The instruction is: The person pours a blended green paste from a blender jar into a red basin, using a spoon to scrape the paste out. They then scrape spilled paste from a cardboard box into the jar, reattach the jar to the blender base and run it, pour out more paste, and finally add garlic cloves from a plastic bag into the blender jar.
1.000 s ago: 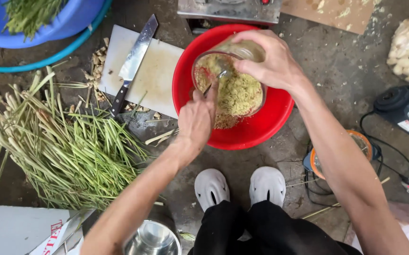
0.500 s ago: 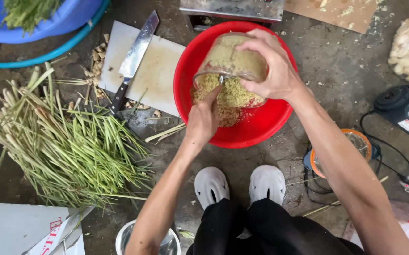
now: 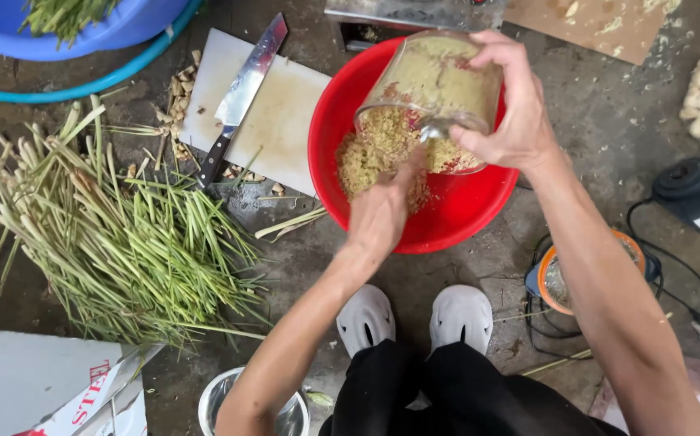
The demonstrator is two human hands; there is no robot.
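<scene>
Hands tip glass jar; coarse, perhaps fibrous mince.

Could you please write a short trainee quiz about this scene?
1. True or false: the right hand tilts the jar over the red bowl.
2. Where does the knife lie? A: on the cutting board; B: in the blue tub.
3. What lies heaped left of the left hand?
Key: 1 true. 2 A. 3 green stalks.
</scene>
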